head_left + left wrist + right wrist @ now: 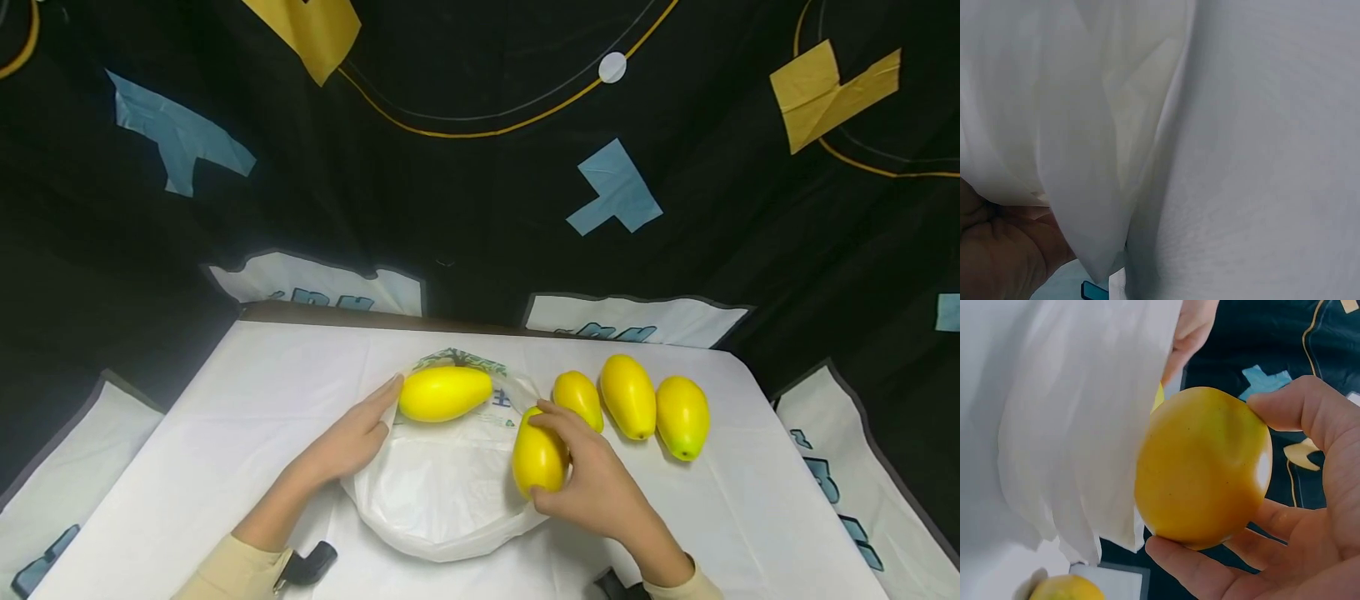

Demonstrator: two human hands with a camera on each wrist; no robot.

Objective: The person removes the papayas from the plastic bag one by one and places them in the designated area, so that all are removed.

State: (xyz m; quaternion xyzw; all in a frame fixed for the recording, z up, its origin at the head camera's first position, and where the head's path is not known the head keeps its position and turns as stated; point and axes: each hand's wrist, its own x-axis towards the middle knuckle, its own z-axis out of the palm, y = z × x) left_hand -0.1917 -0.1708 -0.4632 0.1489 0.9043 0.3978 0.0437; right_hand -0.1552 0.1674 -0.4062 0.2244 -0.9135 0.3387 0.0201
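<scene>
The right hand holds a yellow fruit at the right edge of a white plastic bag that lies on the bench, while the left hand touches the bag's left edge, its fingertips beside a second fruit lying lengthwise on the bag's far part. Whether that fruit is under a layer of film, and whether the left fingers pinch the film or only rest against it, I cannot tell. Three more yellow fruits lie on the bench to the far right. The held fruit looks firm, smooth and glossy, so it probably slips if gripped at one point; a wide grasp across its rounded middle, thumb against fingers, should suit it, and its weight cannot be judged by eye. The bag seems thin, light and limp, likely to fold or slide, so it is best taken by its rim. The right wrist view shows what the head view hides: thumb on one side of the fruit, fingertips on the other, a gap before the palm, and small dark specks on the skin. The left wrist view shows only draped film and part of the hand, no fruit.
</scene>
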